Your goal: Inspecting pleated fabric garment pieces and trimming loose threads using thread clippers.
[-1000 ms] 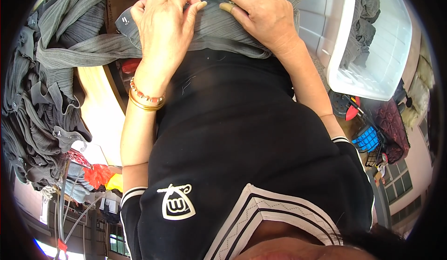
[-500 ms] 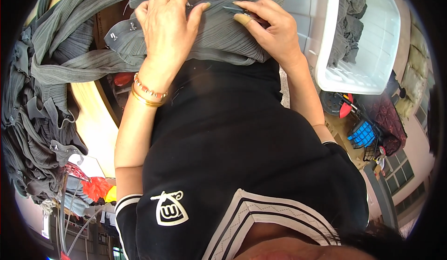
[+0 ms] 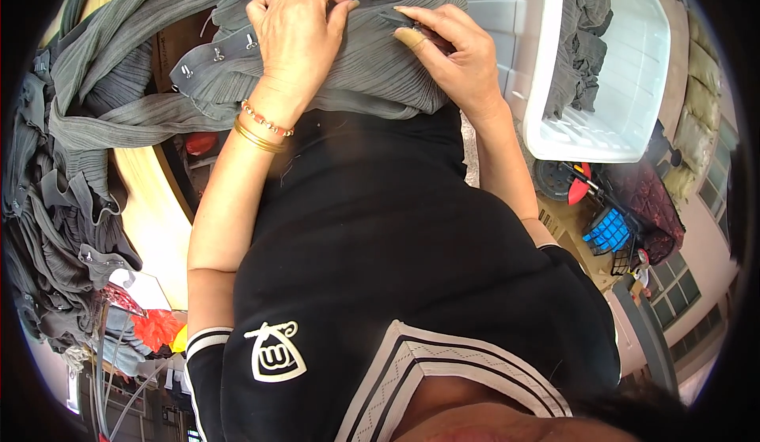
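A grey ribbed garment (image 3: 388, 70) lies across my lap, with a smooth band (image 3: 214, 55) edged by several metal hooks. My left hand (image 3: 297, 42) is closed on that band, thumb and forefinger pinching its edge. Between the thumb and fingers of my right hand (image 3: 459, 54) sit small thread snips (image 3: 393, 19), their pointed tips toward the left, just above the ribbed cloth. A tan covering wraps the right thumb. The palm hides most of the snips.
A white plastic bin (image 3: 546, 137) at right holds more grey garments (image 3: 586, 46). Grey garments (image 3: 55, 204) pile up at left, by a pale wooden board (image 3: 150, 204). Beyond the bin are a black wheel (image 3: 556, 180) and a blue basket (image 3: 608, 230).
The garment band has shifted under my left hand, with more hooks showing left of it. Both hands stay closed, the right a little further left. The whole view has shifted slightly.
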`<state>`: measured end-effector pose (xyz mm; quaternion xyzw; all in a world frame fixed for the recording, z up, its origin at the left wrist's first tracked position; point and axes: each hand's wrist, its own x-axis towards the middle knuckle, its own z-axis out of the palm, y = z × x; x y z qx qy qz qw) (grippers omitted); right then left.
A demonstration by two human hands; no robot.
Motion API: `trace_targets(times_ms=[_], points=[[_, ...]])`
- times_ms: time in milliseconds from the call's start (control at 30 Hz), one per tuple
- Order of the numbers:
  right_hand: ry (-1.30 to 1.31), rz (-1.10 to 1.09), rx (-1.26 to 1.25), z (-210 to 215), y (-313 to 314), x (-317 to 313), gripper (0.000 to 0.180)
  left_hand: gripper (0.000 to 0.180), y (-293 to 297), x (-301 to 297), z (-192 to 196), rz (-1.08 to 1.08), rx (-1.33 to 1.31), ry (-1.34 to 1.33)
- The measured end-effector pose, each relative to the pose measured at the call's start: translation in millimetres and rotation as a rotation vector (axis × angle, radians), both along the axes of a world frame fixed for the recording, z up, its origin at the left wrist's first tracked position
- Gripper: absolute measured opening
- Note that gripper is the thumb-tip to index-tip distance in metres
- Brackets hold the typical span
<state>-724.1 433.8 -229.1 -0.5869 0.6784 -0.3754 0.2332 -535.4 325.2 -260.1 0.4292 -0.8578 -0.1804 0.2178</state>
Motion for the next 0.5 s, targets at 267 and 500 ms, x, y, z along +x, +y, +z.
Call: trace_targets(times_ms=[267, 500], points=[[0.055, 0.017, 0.001, 2, -8, 3, 0.030, 0.014, 5, 11, -3, -0.010, 0.030, 0.139], [0.291, 0.059, -0.043, -3, -18, 10, 0.026, 0.013, 4, 15, 1, 0.018, 0.155, 0.244]])
